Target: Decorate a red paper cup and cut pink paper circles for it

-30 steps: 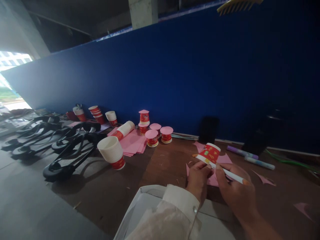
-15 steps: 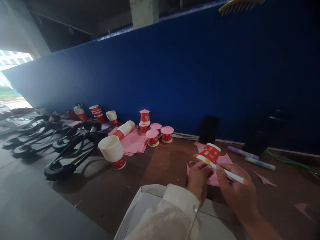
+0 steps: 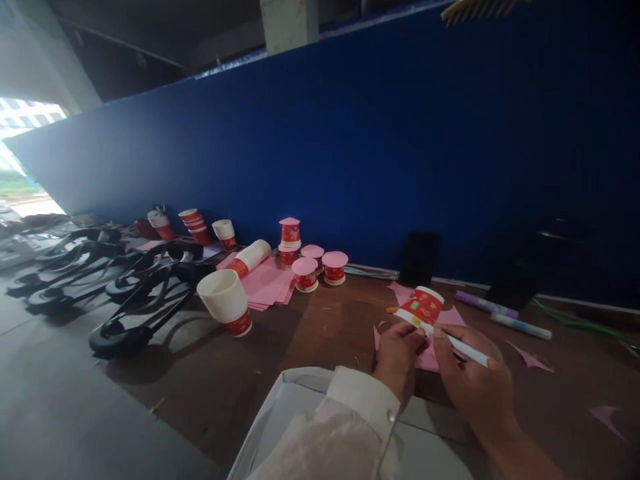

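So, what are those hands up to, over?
Left fingers on red cup. Right fingers gripping white marker, tip near cup's edge. Pink paper scraps close around.

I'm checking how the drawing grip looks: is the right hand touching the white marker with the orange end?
Touching. The head view shows the right hand's thumb pressed against the white marker.

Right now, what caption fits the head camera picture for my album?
Left hand holding a red patterned paper cup, right hand a white marker, pink paper scraps close by.
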Motion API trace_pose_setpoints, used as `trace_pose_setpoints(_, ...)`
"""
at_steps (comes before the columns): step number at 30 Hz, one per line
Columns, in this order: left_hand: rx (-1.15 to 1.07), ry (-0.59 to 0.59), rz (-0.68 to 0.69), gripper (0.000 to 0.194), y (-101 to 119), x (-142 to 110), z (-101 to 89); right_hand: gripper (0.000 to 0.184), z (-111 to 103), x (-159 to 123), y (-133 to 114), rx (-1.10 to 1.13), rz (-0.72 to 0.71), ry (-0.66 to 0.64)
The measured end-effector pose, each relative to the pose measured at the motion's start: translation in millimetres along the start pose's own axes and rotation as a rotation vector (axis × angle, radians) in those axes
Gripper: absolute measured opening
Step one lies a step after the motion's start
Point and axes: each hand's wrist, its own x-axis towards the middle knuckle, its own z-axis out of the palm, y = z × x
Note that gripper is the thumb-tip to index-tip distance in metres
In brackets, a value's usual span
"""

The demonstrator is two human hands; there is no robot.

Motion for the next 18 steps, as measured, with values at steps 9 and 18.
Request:
trace_pose_setpoints(9,0.005,-0.011,0.006,0.03,0.0,0.7,0.1,0.026,0.0,0.0,-0.3,0.044,0.036,-0.038)
trace_pose_setpoints(18,-0.003,-0.027,0.014,0.03,-3.3,2.3,-3.0,0.027,0.4,-0.4,0.6,0.006,0.058,-0.032)
